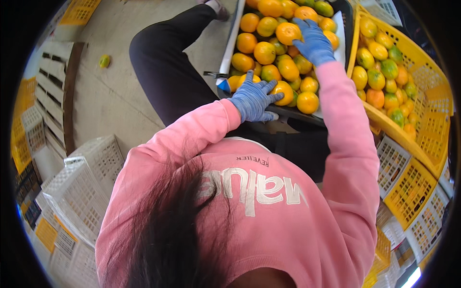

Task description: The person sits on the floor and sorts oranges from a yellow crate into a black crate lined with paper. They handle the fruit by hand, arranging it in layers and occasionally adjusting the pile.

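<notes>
Blue-gloved, my left hand [254, 97] is spread over the near edge of a fruit-filled dark crate [225, 94]. Its fingers rest on and beside an orange mandarin-like citrus fruit [282, 93], without closing around it. Farther into the crate, my right hand [315, 42], also in a blue glove, has its thumb and a finger around the right side of an orange citrus fruit [288, 33]. Orange and green-tinged fruits pile up around both hands. A white liner [339, 37] shows along the crate's right side, and a black clip [215, 74] sits at its left edge.
To the right, a yellow perforated crate [430, 90] holds more citrus above stacked crates [410, 190]. One fruit [104, 61] lies on the concrete floor [108, 93] at left, near a wooden pallet [59, 93]. White crates [77, 190] stand at lower left. My bent leg [169, 61] borders the dark crate.
</notes>
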The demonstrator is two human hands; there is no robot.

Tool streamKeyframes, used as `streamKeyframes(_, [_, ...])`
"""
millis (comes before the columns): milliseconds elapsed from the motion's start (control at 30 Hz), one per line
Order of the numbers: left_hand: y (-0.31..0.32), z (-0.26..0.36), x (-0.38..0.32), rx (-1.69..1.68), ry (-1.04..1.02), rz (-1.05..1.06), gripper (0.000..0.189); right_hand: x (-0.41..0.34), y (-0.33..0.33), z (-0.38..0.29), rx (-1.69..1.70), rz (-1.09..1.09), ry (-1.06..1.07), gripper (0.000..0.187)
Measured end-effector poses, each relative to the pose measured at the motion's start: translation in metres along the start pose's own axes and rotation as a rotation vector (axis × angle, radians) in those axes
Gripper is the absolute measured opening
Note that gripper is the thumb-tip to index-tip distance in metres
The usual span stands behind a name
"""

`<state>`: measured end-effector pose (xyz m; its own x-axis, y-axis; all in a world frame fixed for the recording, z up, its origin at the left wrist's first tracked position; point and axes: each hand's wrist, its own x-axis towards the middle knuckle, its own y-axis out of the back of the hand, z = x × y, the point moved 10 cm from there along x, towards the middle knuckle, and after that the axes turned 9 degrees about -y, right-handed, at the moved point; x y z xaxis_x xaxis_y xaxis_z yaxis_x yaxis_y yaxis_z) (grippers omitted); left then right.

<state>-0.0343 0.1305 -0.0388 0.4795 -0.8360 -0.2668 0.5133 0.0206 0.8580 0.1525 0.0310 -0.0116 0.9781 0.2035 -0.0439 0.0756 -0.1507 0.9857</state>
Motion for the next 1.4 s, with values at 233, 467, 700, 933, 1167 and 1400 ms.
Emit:
streamKeyframes(233, [-0.003, -0.004, -0.002, -0.046, 0.03, -0.04, 0.071, 0.026, -0.044, -0.029, -0.164, -0.314, -0.232, 0.085])
streamKeyframes(467, [-0.01, -0.003, 0.004, 0.015, -0.051, 0.035, 0.075, -0.047, -0.095, -0.134, 0.052, -0.431, 0.173, 0.052])
streamKeyframes(700, [-0.014, -0.005, 0.004, 0.036, -0.01, -0.009, 0.075, -0.04, -0.08, -0.132, 0.214, -0.507, 0.188, 0.06])
streamKeyframes(933, [-0.002, -0.002, 0.001, -0.034, 0.017, -0.061, 0.073, -0.027, -0.066, -0.089, -0.216, -0.146, 0.281, 0.057])
streamKeyframes(1167, [-0.003, -0.003, 0.0, -0.009, 0.029, -0.077, 0.074, -0.035, -0.064, -0.056, -0.114, -0.261, 0.118, 0.052])
streamKeyframes(1400, [-0.004, -0.002, 0.002, -0.008, 0.014, -0.085, 0.075, -0.032, -0.078, -0.043, 0.236, -0.323, -0.1, 0.058])
